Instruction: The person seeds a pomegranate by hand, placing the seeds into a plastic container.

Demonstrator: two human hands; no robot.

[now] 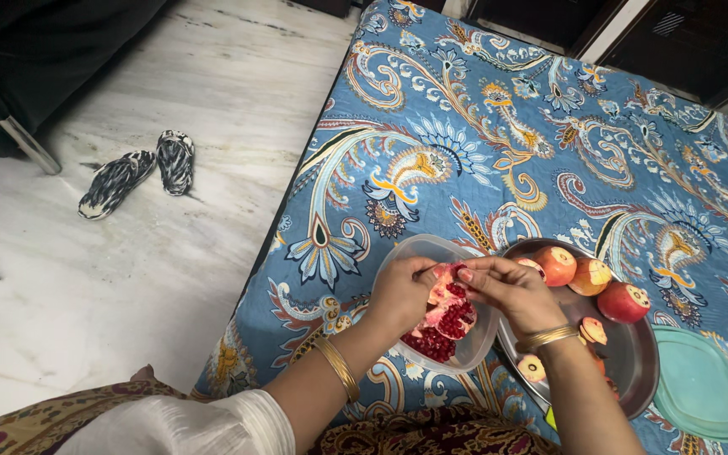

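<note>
Both hands, left [398, 295] and right [503, 286], fingers clamped on pomegranate piece [451, 307] over clear container [414, 253]; seeds partly fill it; pomegranates on steel plate [634, 358] beside container still whole.

**Materials and finishes, quick rundown**

The bed [482, 135] is covered in a printed cloth, matt and quilted-looking. A clear plastic tub [414, 253], slightly cloudy, is seen holding wet, glossy red seeds [429, 344]. The pomegranate piece [451, 307] shows pale, matt pith. The round tray [634, 354] looks like brushed metal with a dull sheen. A teal lid [701, 383] appears to be smooth plastic. The floor [128, 270] is polished veined stone. Shiny metal bangles [337, 367] are worn.
</note>
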